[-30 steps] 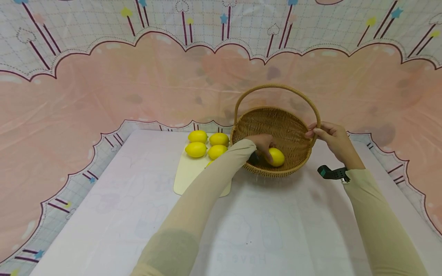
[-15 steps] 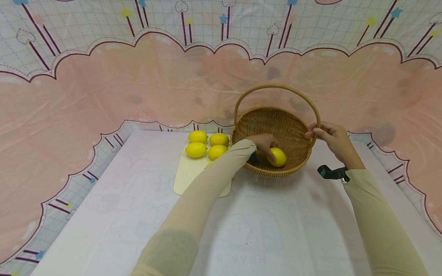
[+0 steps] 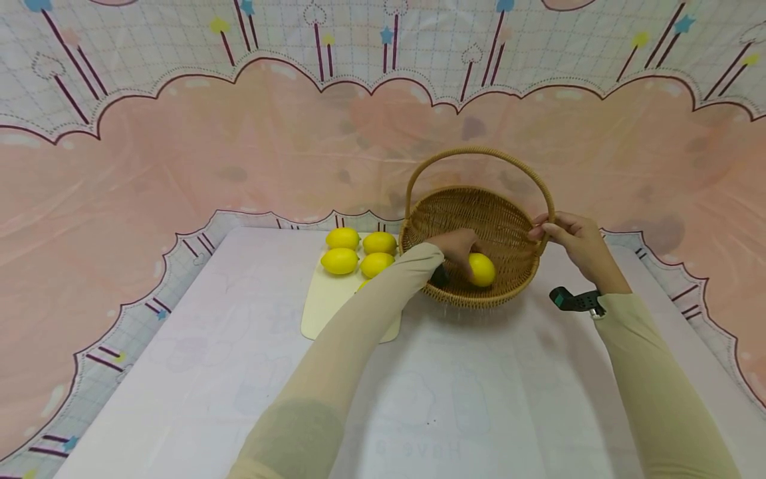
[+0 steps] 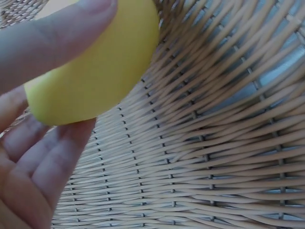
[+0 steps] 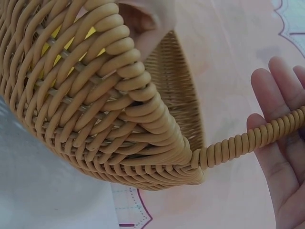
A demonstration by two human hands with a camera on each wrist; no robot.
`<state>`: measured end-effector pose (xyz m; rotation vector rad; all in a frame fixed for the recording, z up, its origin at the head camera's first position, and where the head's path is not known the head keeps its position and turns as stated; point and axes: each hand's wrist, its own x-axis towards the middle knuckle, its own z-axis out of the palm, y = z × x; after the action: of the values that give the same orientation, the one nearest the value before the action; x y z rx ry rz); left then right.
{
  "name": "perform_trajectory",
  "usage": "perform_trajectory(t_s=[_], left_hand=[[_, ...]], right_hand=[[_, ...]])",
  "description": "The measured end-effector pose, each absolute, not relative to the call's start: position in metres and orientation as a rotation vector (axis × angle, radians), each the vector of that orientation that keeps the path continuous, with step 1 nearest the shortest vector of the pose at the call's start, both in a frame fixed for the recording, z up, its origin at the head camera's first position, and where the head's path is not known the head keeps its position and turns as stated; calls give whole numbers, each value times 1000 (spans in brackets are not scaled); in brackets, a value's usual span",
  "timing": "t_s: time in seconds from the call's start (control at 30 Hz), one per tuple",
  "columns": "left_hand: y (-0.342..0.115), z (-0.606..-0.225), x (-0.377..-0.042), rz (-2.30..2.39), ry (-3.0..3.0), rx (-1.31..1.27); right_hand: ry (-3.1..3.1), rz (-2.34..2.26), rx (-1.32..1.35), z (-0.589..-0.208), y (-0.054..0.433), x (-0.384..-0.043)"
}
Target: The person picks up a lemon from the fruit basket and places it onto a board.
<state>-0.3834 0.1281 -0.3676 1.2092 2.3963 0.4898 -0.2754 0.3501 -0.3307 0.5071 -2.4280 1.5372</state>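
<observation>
A brown wicker basket (image 3: pixel 473 206) with an arched handle (image 3: pixel 481 151) stands at the back of the table, its opening facing me. Inside it, my left hand (image 3: pixel 457 249) holds a yellow lemon (image 3: pixel 482 270). The left wrist view shows the thumb (image 4: pixel 62 43) across the lemon (image 4: pixel 105 71) and other fingers beneath it, close to the woven wall. At the basket's right side, my right hand (image 3: pixel 576 239) holds the lower end of the handle. In the right wrist view the handle (image 5: pixel 233 149) crosses that hand's fingers (image 5: pixel 271 88).
Left of the basket lies a cream board (image 3: pixel 335 311) with several lemons (image 3: pixel 340 260) on it; my left sleeve partly covers the board. A patterned pink and white cloth (image 3: pixel 269 146) hangs behind the white table (image 3: pixel 239 372).
My left hand and the lemon have shifted only slightly within the basket, with the thumb now less visible on the lemon's front. The right hand and basket have stayed in place.
</observation>
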Motion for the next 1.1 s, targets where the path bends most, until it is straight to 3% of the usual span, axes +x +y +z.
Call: perform_trajectory(t_s=[0.7, 1.1], left_hand=[[118, -345, -389, 1068, 2550, 1158], [80, -320, -364, 1298, 2545, 1210]], right_hand=[[-2430, 1535, 439, -336, 353, -276], [-2417, 1500, 426, -339, 352, -273]])
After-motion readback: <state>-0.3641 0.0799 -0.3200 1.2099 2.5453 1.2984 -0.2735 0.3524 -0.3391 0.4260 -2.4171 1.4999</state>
